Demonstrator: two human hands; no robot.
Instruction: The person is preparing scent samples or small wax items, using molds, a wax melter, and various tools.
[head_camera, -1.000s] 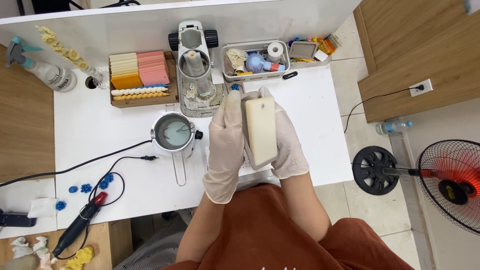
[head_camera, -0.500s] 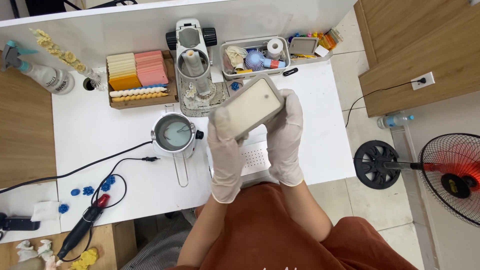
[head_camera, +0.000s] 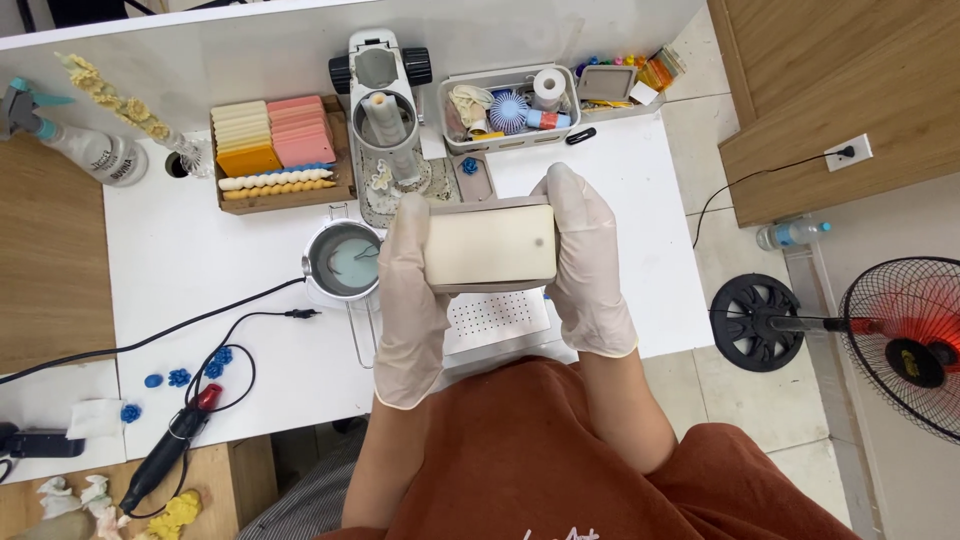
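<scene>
Both my gloved hands hold a flat cream rectangular block (head_camera: 490, 246) with a metal rim, lying horizontal above the white table (head_camera: 200, 270). My left hand (head_camera: 408, 300) grips its left end. My right hand (head_camera: 587, 265) grips its right end. Under the block lies a white perforated sheet (head_camera: 497, 318). Just left of my left hand stands a small metal melting pot (head_camera: 338, 262) holding pale liquid.
A wooden tray (head_camera: 275, 145) of cream, orange and pink slabs and twisted candles sits at the back left. Behind the block are a white stand (head_camera: 385, 110) and a clear bin (head_camera: 510, 105) of small items. Black cables, a handheld tool (head_camera: 170, 455) and blue flower pieces lie front left. A fan (head_camera: 900, 340) stands on the floor right.
The block has turned from upright, through a tilt, to lying horizontal between my hands. My hands have shifted to its two ends.
</scene>
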